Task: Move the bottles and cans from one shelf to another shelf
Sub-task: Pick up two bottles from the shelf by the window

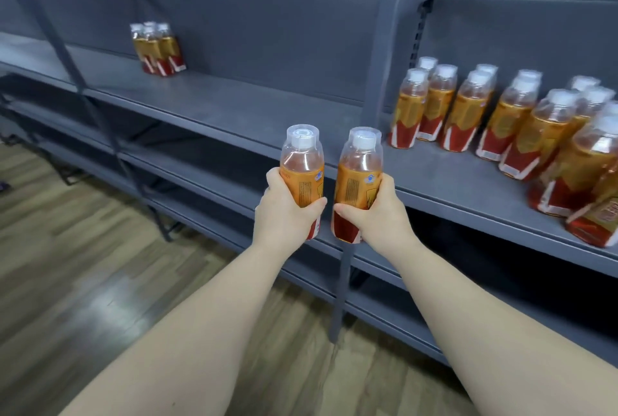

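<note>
In front of a grey shelving run, off the front edge where two bays meet, a person holds a bottle in each hand. The left hand [284, 211] wraps fingers and thumb round the waist of the left bottle [302, 168]. The right hand [374, 211] grips the right bottle [357, 175] the same way, low on its label. Both bottles are upright and capped, close side by side but apart, and held clear of the shelf.

On the right shelf [451, 175], past the post [381, 64], the stock [501, 114] stands in rows from the back panel to the front edge. On the left shelf [234, 104] a cluster [159, 49] of like bottles stands near the back edge, well apart from the hands, with bare shelf between. A wood-pattern floor [67, 265] shows below.

The step in hand appears to be the carry: two bottles in the air between the bays, apparently bound for the left shelf. Judging by the size of the two groups, most of the job is not yet done. The next move would call for a reach leftward and deep toward the back edge. Each bottle would need setting flat on its base just beside the cluster without knocking it, before both grips loosen.
</note>
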